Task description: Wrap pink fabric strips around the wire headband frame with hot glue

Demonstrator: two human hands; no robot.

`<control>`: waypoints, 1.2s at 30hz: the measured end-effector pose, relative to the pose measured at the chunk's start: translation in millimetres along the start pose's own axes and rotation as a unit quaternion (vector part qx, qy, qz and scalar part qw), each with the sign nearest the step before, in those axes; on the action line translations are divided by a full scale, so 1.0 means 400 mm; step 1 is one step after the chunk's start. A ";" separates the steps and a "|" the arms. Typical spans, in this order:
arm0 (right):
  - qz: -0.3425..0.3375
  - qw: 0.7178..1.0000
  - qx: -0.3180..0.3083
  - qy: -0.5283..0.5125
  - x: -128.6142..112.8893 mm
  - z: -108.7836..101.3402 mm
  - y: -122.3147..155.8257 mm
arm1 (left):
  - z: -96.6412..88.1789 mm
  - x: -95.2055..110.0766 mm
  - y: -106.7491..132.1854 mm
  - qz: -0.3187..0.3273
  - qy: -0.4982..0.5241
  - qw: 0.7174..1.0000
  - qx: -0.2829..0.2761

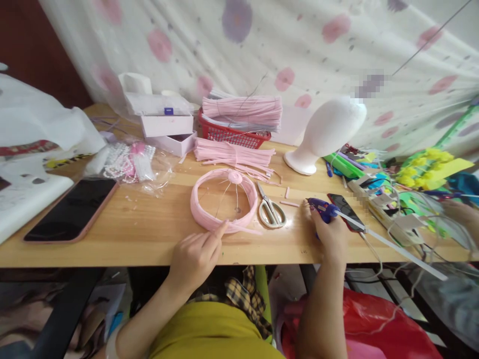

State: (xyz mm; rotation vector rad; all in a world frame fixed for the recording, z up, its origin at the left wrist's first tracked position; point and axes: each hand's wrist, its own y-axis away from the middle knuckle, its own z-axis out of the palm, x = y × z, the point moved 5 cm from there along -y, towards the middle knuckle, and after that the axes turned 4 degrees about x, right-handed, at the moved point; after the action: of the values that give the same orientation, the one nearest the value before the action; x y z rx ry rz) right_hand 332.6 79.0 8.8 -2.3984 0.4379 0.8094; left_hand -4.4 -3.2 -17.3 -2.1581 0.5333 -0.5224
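Note:
A pink ring (195,212), built from fuzzy pipe cleaners, lies on the wooden table. Thin wires run across it to a small coiled pink disc (235,176) at its far rim. My left hand (198,257) pinches the near edge of the ring, where a loose pink strip (249,230) sticks out to the right. In my right hand (331,234) is a blue glue gun (322,209), its nozzle pointing left and a long white glue stick (396,249) trailing from its back. Between ring and gun lie scissors (272,212) with pale handles, blades closed.
Behind the ring are a bundle of pink pipe cleaners (234,154) and a red basket (234,134) of more. A white foam head (325,129) stands right of them. Phones (73,209) lie at both sides. Cords and a power strip (392,219) crowd the right, near another person's hand (462,217).

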 end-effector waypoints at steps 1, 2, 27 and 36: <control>0.000 1.000 0.002 -0.001 0.000 -0.005 0.003 | 0.000 0.000 0.001 -0.001 0.001 1.000 0.000; 0.002 1.000 0.002 -0.002 0.002 -0.013 0.010 | 0.001 0.001 0.001 -0.001 0.004 1.000 -0.001; 0.061 0.997 0.041 0.033 -0.007 -0.043 0.118 | 0.003 -0.011 0.003 -0.006 0.022 1.000 0.015; 0.075 0.996 -0.027 0.049 0.015 -0.061 0.133 | 0.002 -0.019 -0.038 -0.043 0.038 0.998 0.038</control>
State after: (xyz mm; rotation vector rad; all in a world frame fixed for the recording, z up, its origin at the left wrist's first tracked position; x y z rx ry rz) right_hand 323.5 21.8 -0.7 -2.4851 0.6498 0.7800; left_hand -7.4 10.1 -6.8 -2.1015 0.4552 -0.6656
